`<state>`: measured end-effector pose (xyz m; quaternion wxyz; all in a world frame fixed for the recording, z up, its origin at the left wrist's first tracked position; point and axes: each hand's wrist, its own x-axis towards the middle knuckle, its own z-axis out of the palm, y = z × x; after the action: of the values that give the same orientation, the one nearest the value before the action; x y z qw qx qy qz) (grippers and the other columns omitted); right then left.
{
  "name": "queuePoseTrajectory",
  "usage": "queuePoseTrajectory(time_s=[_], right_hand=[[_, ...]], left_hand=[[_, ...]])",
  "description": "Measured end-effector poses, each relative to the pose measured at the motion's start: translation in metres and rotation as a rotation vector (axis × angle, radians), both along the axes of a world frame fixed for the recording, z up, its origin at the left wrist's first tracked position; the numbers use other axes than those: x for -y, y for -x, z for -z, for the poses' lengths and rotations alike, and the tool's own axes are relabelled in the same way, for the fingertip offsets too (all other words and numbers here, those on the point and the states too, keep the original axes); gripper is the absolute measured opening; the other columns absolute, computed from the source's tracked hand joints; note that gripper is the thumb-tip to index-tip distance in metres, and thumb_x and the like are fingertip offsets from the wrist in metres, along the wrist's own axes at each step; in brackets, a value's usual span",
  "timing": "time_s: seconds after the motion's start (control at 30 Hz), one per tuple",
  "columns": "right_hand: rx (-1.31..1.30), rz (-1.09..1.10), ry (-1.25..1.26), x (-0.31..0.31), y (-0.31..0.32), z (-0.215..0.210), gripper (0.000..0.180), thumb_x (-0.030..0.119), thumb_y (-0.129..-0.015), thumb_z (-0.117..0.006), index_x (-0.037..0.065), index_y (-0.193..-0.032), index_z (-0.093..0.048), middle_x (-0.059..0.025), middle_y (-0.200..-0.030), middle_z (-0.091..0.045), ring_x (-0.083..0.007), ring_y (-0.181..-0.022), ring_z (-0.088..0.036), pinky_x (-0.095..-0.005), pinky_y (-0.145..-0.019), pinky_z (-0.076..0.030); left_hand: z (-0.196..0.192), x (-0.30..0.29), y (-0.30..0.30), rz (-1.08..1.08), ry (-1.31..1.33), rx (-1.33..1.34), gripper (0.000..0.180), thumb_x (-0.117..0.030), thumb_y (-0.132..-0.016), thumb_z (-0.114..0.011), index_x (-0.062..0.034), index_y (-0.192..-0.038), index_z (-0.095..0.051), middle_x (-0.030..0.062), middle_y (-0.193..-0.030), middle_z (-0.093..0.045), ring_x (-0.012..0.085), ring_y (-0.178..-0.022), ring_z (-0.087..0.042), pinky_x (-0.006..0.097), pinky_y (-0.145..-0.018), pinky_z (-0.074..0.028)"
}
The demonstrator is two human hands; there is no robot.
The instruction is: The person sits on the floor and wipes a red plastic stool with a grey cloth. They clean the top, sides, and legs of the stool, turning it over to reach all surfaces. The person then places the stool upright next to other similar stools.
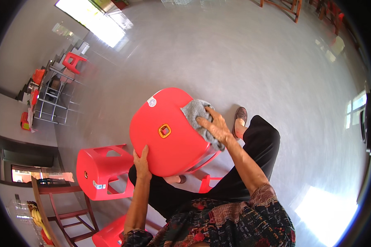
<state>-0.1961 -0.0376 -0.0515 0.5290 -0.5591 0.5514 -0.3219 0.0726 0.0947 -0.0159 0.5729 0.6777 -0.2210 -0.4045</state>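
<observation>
A red plastic stool [175, 154] is in front of me, its seat tilted up toward me, with a square hole ringed in yellow at the middle and a round white sticker near the far left edge. My left hand [142, 163] grips the seat's near left edge, thumb on top. On the right edge lies a grey cloth [195, 112]. My right hand [215, 126] is closed on that cloth and presses it against the seat's edge, with part of the cloth hanging down the side.
Another red stool [86, 168] lies on its side at my left, and one more [111, 234] is at the lower left. Beside them is a wooden chair [70, 214] near bananas [38, 218]. A metal rack [51, 101] stands along the left wall. My shoe [240, 113] rests on the grey floor.
</observation>
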Motion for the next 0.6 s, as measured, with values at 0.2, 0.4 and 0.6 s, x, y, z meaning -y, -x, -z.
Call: queuePoseTrajectory(time_s=[0.2,0.4,0.6], right_hand=[[-0.017,0.207,0.134,-0.079,-0.005,0.006,0.072,0.044,-0.081,-0.064,0.005,-0.137,-0.042,-0.0299,-0.117,-0.05,-0.0447,-0.112,-0.047,-0.0475,-0.098,-0.037],[-0.084,0.191,0.198,-0.087,-0.006,0.005,0.069,0.042,-0.085,-0.061,0.004,-0.138,-0.04,-0.026,-0.109,-0.047,-0.0423,-0.105,-0.046,-0.0499,-0.094,-0.038],[0.058,0.016,0.035,0.004,-0.01,0.001,0.069,0.049,-0.086,-0.053,0.005,-0.138,-0.041,-0.0285,-0.122,-0.046,-0.0436,-0.118,-0.042,-0.046,-0.1,-0.036]], left_hand=[[-0.001,0.011,-0.021,0.171,-0.084,0.347,0.062,-0.023,-0.088,-0.066,-0.0004,-0.137,-0.036,0.0168,-0.13,-0.05,0.0275,-0.116,-0.051,0.036,-0.096,-0.043],[-0.015,0.008,0.044,0.851,-0.079,1.669,0.083,-0.041,-0.082,-0.066,-0.0034,-0.145,-0.028,0.0265,-0.149,-0.022,0.0456,-0.137,-0.02,0.055,-0.11,-0.017],[-0.014,0.006,0.057,0.845,-0.168,1.54,0.086,-0.049,-0.081,-0.059,-0.0037,-0.146,-0.026,0.0243,-0.153,-0.014,0.0439,-0.141,-0.011,0.056,-0.111,-0.006]])
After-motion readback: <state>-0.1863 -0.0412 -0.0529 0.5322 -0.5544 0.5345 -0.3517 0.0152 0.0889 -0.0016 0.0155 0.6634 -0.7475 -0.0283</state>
